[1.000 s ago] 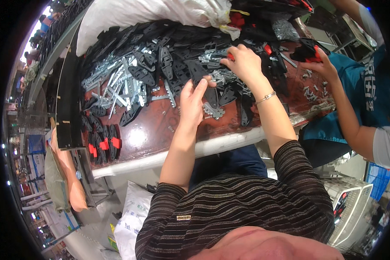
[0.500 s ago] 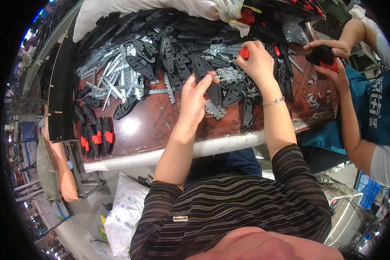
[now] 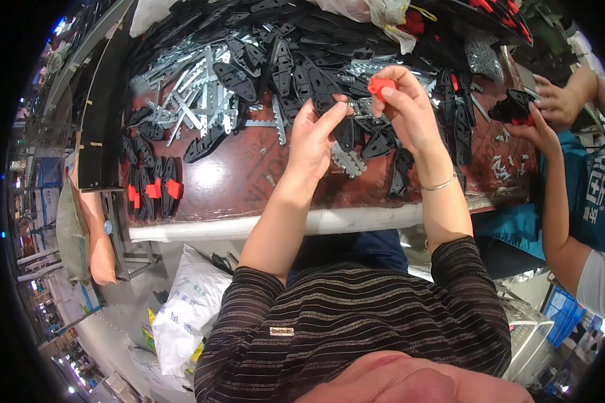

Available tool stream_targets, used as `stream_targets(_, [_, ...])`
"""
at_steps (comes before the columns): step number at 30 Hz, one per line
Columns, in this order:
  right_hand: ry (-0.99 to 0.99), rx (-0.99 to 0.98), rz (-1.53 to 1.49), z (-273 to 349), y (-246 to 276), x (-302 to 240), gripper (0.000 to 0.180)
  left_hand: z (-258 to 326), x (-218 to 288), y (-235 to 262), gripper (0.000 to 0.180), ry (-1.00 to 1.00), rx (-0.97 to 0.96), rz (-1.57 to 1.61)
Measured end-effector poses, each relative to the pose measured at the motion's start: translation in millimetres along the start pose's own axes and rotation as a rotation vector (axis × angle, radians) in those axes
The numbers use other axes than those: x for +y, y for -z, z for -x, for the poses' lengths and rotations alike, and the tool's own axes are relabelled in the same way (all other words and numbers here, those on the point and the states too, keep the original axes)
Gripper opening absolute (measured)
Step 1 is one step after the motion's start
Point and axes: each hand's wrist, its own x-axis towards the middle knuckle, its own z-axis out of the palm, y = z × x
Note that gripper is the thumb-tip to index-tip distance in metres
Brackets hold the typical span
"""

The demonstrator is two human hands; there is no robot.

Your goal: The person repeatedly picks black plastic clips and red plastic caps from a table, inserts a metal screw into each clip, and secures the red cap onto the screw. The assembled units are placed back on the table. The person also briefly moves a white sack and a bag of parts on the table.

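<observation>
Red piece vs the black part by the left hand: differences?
Colour: the red piece is bright red; the black part is black.
Shape: the red piece is short and blocky; the black part is longer, flatter and tapered.
Hold: the right hand pinches the red piece; whether the left hand grips the black part is unclear.
Shared: fingers partly cover both.

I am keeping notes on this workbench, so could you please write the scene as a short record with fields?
Left hand: holds a long black part
Right hand: pinches a red piece, apart from the black part
Between hands: small springs
Table: dark red, shiny
Left on table: loose heap of metal strips
Near left corner: row of black-and-red units
At right: co-worker's hands with another black-and-red unit
Floor, lower left: white bag
</observation>
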Motion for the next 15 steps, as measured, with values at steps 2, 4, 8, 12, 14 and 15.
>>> stream_targets(2, [0.082,0.029,0.111,3,-10,4,0.019,0,0,1,0.014,-0.053,-0.006,-0.008])
stream_targets(4, [0.141,0.017,0.199,5,-16,8,0.022,-1,-2,3,0.014,-0.138,-0.018,-0.028])
stream_targets(8, [0.1,0.035,0.264,13,-26,15,0.023,-1,-4,3,0.014,-0.217,-0.016,-0.062])
stream_targets(12, [0.138,0.064,0.344,11,-27,18,0.022,-3,-3,3,0.014,-0.204,-0.033,-0.065])
stream_targets(14, [0.146,0.073,0.367,11,-29,19,0.022,-3,-3,4,0.013,-0.224,-0.02,-0.091])
stream_targets(15, [0.154,0.067,0.362,12,-30,20,0.022,-2,-2,3,0.013,-0.222,-0.022,-0.083])
